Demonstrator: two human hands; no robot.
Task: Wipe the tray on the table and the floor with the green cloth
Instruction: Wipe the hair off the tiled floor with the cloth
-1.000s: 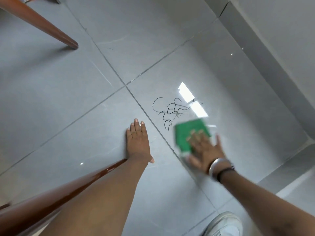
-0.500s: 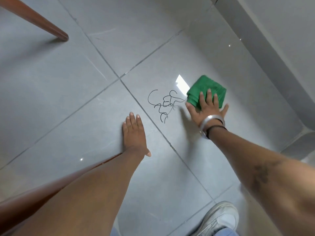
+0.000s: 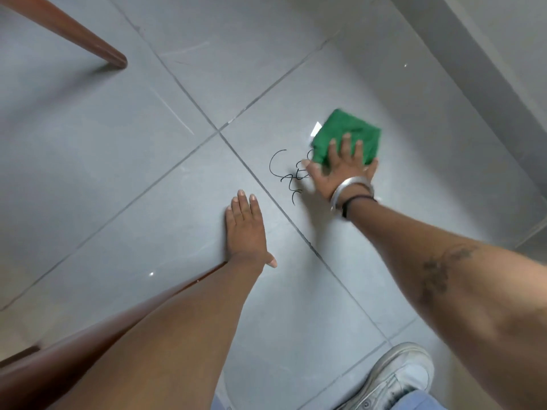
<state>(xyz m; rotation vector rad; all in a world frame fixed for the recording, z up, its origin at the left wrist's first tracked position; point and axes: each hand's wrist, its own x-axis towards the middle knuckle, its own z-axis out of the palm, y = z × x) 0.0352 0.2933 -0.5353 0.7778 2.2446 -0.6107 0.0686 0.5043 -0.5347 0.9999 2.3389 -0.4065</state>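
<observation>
Two hands, both pressed flat to the grey tiled floor (image 3: 124,161). One green cloth (image 3: 347,134), one black scribble (image 3: 285,176), two brown wooden legs, one white shoe (image 3: 399,377).

Right hand (image 3: 340,170) at about 2 o'clock from frame centre, palm down on the near edge of the cloth, fingers (image 3: 345,146) spread and laid straight across it; pressing rather than gripping, nothing curled under as far as visible. Silver bangle (image 3: 346,187) and thin dark band (image 3: 355,202) at the wrist.

Left hand (image 3: 245,229) near centre, open, fingers together pointing toward 12 o'clock, thumb out to the side, holding nothing.

Cloth folded into a rough square, deep green, soft and fuzzy in texture, slightly blurred, lying flat on the tile; far corner pointing toward 1 o'clock. Just beside its left edge, a small bright glare patch on the glossy tile.

Scribble in thin looping lines at 9 o'clock from the right hand, its right part hidden under thumb and cloth. Lies in the tile just right of the crossing grout lines.

One wooden leg (image 3: 74,29) at 10 o'clock, foot on the floor; the other (image 3: 74,350) at 7 o'clock, partly behind the left forearm. Shoe at 5 o'clock, beside a bit of light blue fabric.
</observation>
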